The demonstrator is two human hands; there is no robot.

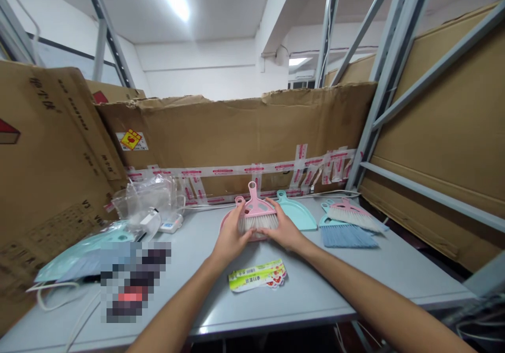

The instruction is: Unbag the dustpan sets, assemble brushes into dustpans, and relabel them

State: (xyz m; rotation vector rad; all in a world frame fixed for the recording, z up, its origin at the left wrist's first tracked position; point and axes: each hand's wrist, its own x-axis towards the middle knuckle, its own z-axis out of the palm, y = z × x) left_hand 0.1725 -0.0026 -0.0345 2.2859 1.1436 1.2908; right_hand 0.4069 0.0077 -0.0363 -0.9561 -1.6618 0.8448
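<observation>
Between my two hands, at the middle of the table, is a pink hand brush [256,206] with white bristles, its handle pointing away from me. My left hand [232,235] is closed on its left side, and my right hand [285,229] grips its right side, thumbs near the bristle ends. Under the brush, mostly covered, lies a pink dustpan [225,219]. Just behind my right hand rests a teal dustpan [303,217]. Colourful printed cards [256,276] lie on the table between my forearms.
At the right, brushes with blue bristles [347,236] and white bristles [351,215] are piled together. Clear plastic bags [148,198], a white device [171,224] and a bagged teal set [87,250] lie left. Cardboard [236,132] and metal shelf posts surround the grey table [315,300].
</observation>
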